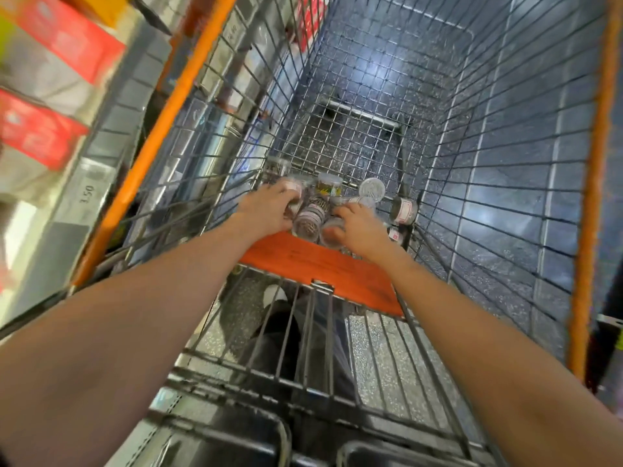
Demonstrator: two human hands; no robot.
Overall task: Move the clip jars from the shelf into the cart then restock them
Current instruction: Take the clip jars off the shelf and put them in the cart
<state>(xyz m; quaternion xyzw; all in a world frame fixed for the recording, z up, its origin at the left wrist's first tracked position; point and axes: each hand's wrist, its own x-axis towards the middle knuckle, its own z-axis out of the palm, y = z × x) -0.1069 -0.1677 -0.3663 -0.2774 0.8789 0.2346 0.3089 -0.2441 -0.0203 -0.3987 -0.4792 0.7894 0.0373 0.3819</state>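
Orange-trimmed wire cart [188,106], seen from above, both bare forearms reaching down into the basket. Clip jars [308,215] lie clustered on the cart's wire floor at the near end, just past the orange seat flap [320,264]. Most are clear cylinders on their sides, pale labels, small metal clips visible inside. One jar [404,210] with a red-bordered label sits a little to the right of the pile, against the wire wall. Another round lid [372,188] faces up behind the right hand.

Left hand [269,210] is down on the left side of the cluster, fingers curled around a jar with a pink-white label [292,186]. Right hand [355,225] is on the right side of the cluster, fingers curled over a clear jar [332,230] beneath it. Hands apart, one jar lying between them. Motion blur over the fingers, exact grip hard to read.

Shelf [84,183] at the left edge, price tag reading 3.50, red boxes [67,45] above it, blurred. Speckled dark tile floor [505,163] shows through the wire.
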